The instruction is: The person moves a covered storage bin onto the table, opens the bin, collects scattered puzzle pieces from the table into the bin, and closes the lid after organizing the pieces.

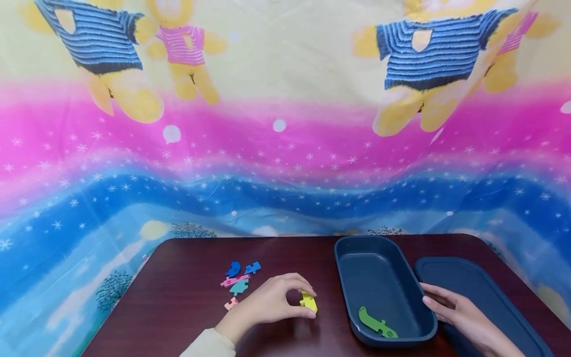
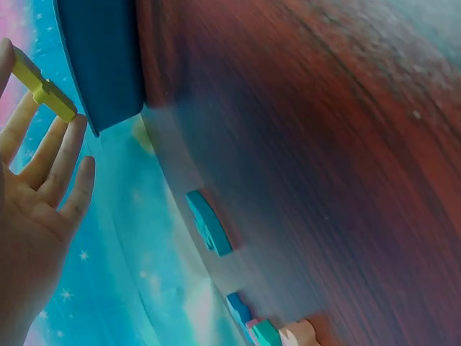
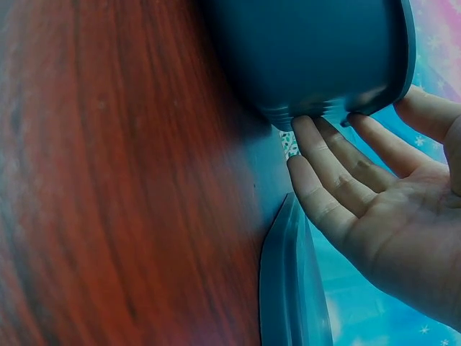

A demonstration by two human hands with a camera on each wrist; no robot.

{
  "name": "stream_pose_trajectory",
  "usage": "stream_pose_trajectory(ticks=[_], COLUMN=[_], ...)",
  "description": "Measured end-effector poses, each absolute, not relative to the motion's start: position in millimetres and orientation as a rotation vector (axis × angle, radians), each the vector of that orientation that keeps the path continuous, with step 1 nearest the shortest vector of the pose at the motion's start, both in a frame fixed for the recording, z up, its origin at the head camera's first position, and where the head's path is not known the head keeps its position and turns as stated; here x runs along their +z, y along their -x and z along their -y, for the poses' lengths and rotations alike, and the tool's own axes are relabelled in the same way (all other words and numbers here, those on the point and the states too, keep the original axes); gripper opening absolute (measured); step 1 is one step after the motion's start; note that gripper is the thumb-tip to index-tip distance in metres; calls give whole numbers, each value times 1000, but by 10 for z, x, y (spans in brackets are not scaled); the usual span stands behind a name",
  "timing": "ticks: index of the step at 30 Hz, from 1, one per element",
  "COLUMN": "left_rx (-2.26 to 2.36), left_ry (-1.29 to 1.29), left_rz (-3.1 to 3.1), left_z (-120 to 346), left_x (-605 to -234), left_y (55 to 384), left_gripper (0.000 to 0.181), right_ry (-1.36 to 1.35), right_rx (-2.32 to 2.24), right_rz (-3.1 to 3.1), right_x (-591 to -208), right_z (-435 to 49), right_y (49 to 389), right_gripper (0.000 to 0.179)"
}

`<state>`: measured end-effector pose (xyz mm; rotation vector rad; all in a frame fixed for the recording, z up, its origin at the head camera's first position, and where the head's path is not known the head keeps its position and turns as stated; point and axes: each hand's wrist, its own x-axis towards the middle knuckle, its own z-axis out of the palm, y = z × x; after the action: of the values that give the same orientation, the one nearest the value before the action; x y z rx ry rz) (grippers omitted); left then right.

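Note:
My left hand (image 1: 278,300) pinches a yellow puzzle piece (image 1: 309,302) between thumb and fingertips, held above the table left of a dark blue box. The left wrist view shows the same yellow piece (image 2: 45,88) edge-on at the fingertips. My right hand (image 1: 461,312) touches the outer right wall of the box (image 1: 345,292); its fingers (image 3: 328,169) reach out nearly straight against the side, and the thumb lies by the rim. Inside the box, toward its near end, lies a green puzzle piece (image 1: 376,323).
Left of the left hand lie several loose puzzle pieces: a dark blue one (image 1: 233,269), a lighter blue one (image 1: 253,268), a pink one (image 1: 235,281), a teal one (image 1: 239,286) and a salmon one (image 1: 231,303). A dark blue lid (image 1: 473,282) lies right of the box. Behind the table hangs a patterned cloth (image 1: 267,163).

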<state>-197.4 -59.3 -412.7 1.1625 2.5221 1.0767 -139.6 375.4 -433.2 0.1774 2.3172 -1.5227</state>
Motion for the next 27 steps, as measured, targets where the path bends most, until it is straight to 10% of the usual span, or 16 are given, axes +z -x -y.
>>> stream_pose_trajectory(ticks=[27], left_rx=[1042], left_ry=[-1254], left_rz=[-2574], left_z=[48], left_x=[-4030], left_y=[1983], left_gripper=[41], right_ry=[-142], right_rx=[-1526], right_rz=[-2310], right_x=[-4338], right_z=[-3783], right_y=[1402], right_gripper=[74])
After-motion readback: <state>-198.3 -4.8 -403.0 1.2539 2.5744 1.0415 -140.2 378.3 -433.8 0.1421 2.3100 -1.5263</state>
